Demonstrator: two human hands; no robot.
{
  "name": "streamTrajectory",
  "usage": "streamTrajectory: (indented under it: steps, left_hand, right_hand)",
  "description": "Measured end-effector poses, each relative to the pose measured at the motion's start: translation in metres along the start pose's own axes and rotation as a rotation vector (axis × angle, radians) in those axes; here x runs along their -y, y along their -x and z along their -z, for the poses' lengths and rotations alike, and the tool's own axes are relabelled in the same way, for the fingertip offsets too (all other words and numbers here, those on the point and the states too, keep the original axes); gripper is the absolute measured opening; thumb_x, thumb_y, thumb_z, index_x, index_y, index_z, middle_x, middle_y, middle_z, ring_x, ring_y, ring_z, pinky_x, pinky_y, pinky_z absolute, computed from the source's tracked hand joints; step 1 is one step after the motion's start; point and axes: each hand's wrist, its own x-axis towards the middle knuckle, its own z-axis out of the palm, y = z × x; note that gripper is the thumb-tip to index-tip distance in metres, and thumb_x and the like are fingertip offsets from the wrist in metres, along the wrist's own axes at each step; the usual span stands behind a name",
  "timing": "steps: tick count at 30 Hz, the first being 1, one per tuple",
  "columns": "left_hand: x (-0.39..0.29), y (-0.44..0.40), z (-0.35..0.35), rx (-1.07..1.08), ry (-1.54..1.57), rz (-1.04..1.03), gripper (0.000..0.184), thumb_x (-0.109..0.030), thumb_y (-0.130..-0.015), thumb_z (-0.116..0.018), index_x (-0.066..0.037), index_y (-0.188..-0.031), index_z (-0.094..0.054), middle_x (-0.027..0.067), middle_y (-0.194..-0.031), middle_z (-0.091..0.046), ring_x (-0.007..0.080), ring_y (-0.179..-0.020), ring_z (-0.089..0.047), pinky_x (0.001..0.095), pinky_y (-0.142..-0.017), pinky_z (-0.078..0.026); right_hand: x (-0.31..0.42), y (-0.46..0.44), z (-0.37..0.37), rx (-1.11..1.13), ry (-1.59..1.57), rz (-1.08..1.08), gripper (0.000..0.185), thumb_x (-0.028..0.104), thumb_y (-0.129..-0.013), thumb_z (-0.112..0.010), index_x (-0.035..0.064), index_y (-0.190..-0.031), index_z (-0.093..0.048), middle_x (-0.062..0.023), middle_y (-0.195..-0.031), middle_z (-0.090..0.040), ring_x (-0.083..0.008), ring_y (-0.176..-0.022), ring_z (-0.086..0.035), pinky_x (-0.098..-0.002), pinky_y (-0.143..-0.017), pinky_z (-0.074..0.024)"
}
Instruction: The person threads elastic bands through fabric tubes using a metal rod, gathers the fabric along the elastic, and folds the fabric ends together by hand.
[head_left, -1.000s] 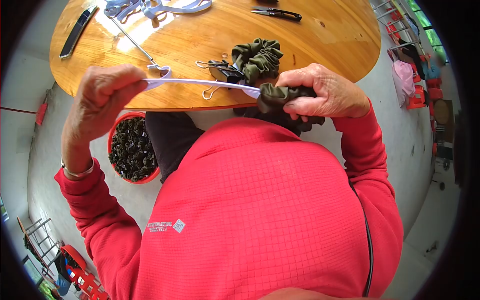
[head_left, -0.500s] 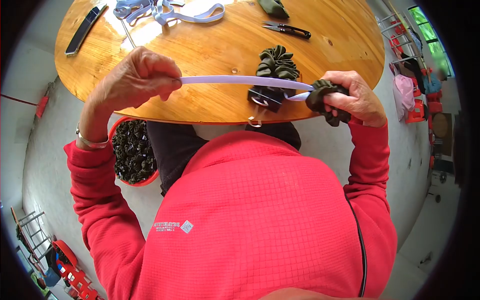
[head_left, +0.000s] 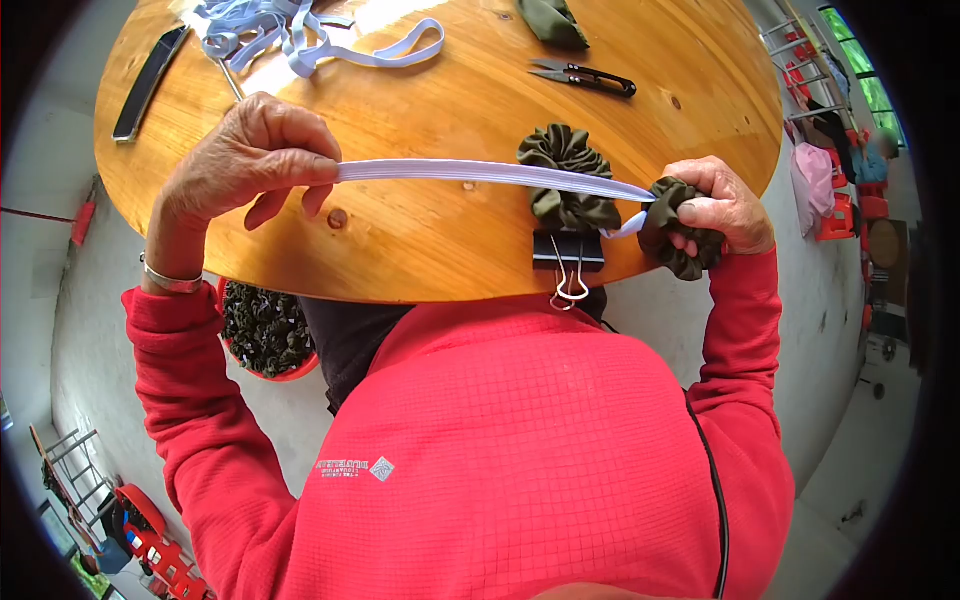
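My left hand [head_left: 255, 155] is closed, pinching one end of a pale lavender elastic band [head_left: 430, 171] between thumb and fingertips. The band stretches across above the table to my right hand [head_left: 722, 205], which is closed around a gathered dark green fabric scrunchie [head_left: 683, 235]. Where the band meets the fabric, a short pale loop of elastic also shows. Behind the band, on the table, lies another bunch of gathered green fabric [head_left: 565, 150], partly covered by it. A black binder clip [head_left: 568, 252] with silver handles sits at the table's near edge, just below that bunch.
On the wooden table [head_left: 400, 250] lie a pile of pale blue elastic [head_left: 300, 45], black thread snips [head_left: 590, 80], a folded green cloth piece [head_left: 552, 22] and a long black strip [head_left: 150, 85]. Below the edge, a red basin [head_left: 297, 375] holds many dark green gathered pieces.
My left hand has moved slightly left and the elastic bows upward a little more. The camera view has tilted, so table items appear shifted. Both hands keep their hold.
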Motion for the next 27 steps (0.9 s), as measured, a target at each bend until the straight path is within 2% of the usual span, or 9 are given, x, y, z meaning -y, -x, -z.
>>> streamTrajectory:
  steps: [4, 10, 16, 18, 23, 26, 27]
  left_hand:
    - [-0.002, -0.008, 0.009, 0.057, 0.009, 0.050, 0.008, -0.004, -0.081, -0.060, 0.004, -0.081, -0.063, 0.0067, -0.065, -0.063, 0.0068, -0.037, -0.048, 0.0185, -0.031, -0.037]
    - [-0.001, -0.027, 0.024, 0.022, -0.137, 0.133, 0.005, -0.001, -0.077, -0.060, 0.003, -0.079, -0.063, 0.0081, -0.066, -0.063, 0.0059, -0.039, -0.049, 0.0181, -0.030, -0.035]
    - [0.004, -0.036, 0.037, -0.028, -0.084, 0.072, 0.007, -0.005, -0.078, -0.059, 0.001, -0.076, -0.063, 0.0044, -0.064, -0.061, 0.0059, -0.036, -0.046, 0.0193, -0.031, -0.034]
    - [0.007, -0.038, 0.041, -0.024, -0.068, 0.055, 0.010, -0.009, -0.079, -0.061, 0.000, -0.076, -0.062, 0.0035, -0.063, -0.060, 0.0045, -0.036, -0.044, 0.0180, -0.031, -0.031]
    - [0.008, -0.036, 0.034, -0.023, -0.035, 0.036, 0.010, -0.009, -0.081, -0.062, 0.000, -0.076, -0.062, 0.0031, -0.062, -0.059, 0.0034, -0.036, -0.043, 0.0175, -0.032, -0.031]
    - [0.008, -0.034, 0.034, -0.094, -0.003, 0.001, 0.008, -0.007, -0.081, -0.062, 0.001, -0.079, -0.063, 0.0039, -0.063, -0.060, 0.0037, -0.037, -0.044, 0.0174, -0.033, -0.032]
    - [0.009, -0.034, 0.033, -0.145, 0.020, -0.033, 0.007, -0.006, -0.082, -0.062, 0.001, -0.081, -0.063, 0.0043, -0.064, -0.060, 0.0038, -0.038, -0.044, 0.0174, -0.033, -0.032]
  right_hand:
    - [0.002, -0.008, 0.007, -0.012, -0.023, 0.016, 0.023, 0.017, -0.076, -0.061, -0.0032, -0.086, -0.060, -0.0056, -0.066, -0.058, -0.0060, -0.049, -0.052, -0.0177, -0.042, -0.0431]
    - [-0.002, -0.024, 0.025, 0.037, -0.152, 0.018, 0.025, 0.018, -0.076, -0.062, -0.0047, -0.086, -0.060, -0.0054, -0.069, -0.060, -0.0071, -0.050, -0.054, -0.0176, -0.042, -0.0436]
    - [0.001, -0.031, 0.027, -0.085, 0.009, 0.094, 0.026, 0.020, -0.077, -0.064, -0.0040, -0.085, -0.060, -0.0044, -0.069, -0.059, -0.0075, -0.050, -0.054, -0.0190, -0.044, -0.0441]
    - [0.002, -0.036, 0.030, -0.086, -0.001, 0.113, 0.025, 0.020, -0.077, -0.064, -0.0037, -0.085, -0.061, -0.0040, -0.069, -0.059, -0.0073, -0.050, -0.054, -0.0190, -0.044, -0.0440]
    - [-0.003, -0.032, 0.027, -0.130, -0.034, 0.129, 0.024, 0.017, -0.076, -0.064, -0.0034, -0.086, -0.061, -0.0038, -0.067, -0.059, -0.0069, -0.049, -0.053, -0.0191, -0.045, -0.0446]
    - [0.005, -0.029, 0.021, -0.284, 0.130, 0.129, 0.019, 0.011, -0.076, -0.066, -0.0032, -0.088, -0.062, -0.0034, -0.072, -0.060, -0.0075, -0.057, -0.057, -0.0202, -0.051, -0.0454]
    - [0.007, -0.028, 0.015, -0.393, 0.228, 0.205, 0.018, 0.008, -0.075, -0.067, -0.0031, -0.089, -0.062, -0.0035, -0.074, -0.060, -0.0076, -0.061, -0.057, -0.0206, -0.053, -0.0453]
